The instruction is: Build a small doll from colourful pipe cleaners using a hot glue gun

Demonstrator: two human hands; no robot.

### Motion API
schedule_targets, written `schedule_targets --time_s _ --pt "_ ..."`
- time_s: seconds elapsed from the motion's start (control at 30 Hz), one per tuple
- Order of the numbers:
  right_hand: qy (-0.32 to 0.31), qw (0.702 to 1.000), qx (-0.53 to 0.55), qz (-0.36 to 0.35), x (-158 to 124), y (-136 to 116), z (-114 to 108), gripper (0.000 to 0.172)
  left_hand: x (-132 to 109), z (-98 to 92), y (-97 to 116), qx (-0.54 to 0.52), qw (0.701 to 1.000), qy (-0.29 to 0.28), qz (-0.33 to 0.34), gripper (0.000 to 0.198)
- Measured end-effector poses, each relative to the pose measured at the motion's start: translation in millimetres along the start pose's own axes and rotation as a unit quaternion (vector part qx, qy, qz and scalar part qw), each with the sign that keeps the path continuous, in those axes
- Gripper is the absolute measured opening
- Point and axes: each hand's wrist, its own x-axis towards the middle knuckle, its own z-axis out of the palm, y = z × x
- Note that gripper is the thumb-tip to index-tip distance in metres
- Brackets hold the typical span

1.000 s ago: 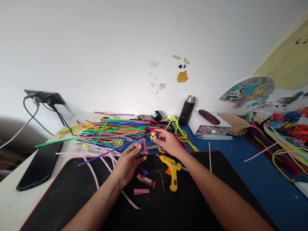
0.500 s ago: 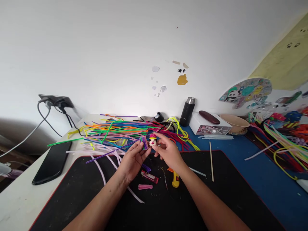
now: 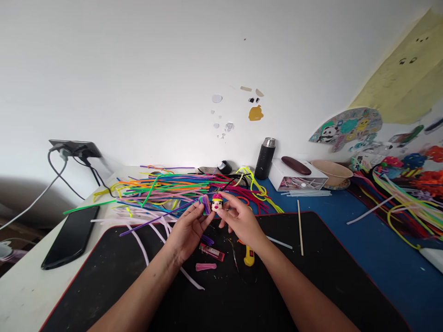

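Note:
My left hand (image 3: 187,233) is closed on a small folded bundle of purple and green pipe cleaners (image 3: 205,205), with one long purple stem trailing left. Pinched in the fingers of my right hand (image 3: 242,223) is a small doll head (image 3: 217,203) with a white face and a pink and yellow hat. Bundle and head are side by side above the black mat (image 3: 221,304); whether they touch I cannot tell. Below them lie a small red case (image 3: 212,252), a folded pink bundle (image 3: 206,266) and a yellow-handled tool (image 3: 248,256), partly hidden by my right hand.
Many coloured pipe cleaners (image 3: 166,189) spread behind the mat. A black phone (image 3: 71,237) lies left. At the back stand a black flask (image 3: 265,159), a white box (image 3: 297,180) and a beige bowl (image 3: 332,173). A thin stick (image 3: 300,228) rests on the mat's right side.
The view has turned slightly right, so everything sits a little further left. The doll head's face is turned slightly. Both hands keep their holds.

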Motion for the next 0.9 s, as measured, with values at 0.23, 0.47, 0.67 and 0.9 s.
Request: schedule_targets --time_s 0.23,0.47,0.67,0.9 --pt "0.016 0.999 0.052 0.002 6.0 5.7 8.9 0.06 2.5 -2.5 4.1 0.009 1.0 0.005 0.011 0.012" --pt "0.007 0.997 0.078 0.009 -1.0 13.4 -0.3 0.059 -0.2 -0.6 2.8 0.045 0.999 -0.02 -0.02 0.014" --pt "0.019 0.996 0.083 0.005 -4.2 12.7 -10.4 0.06 -2.9 1.5 -2.0 0.088 0.995 -0.012 -0.044 0.024" --pt "0.047 0.996 0.072 -0.018 -1.4 11.0 -18.6 0.057 -6.1 1.6 -8.2 0.152 0.986 -0.026 -0.055 0.026"
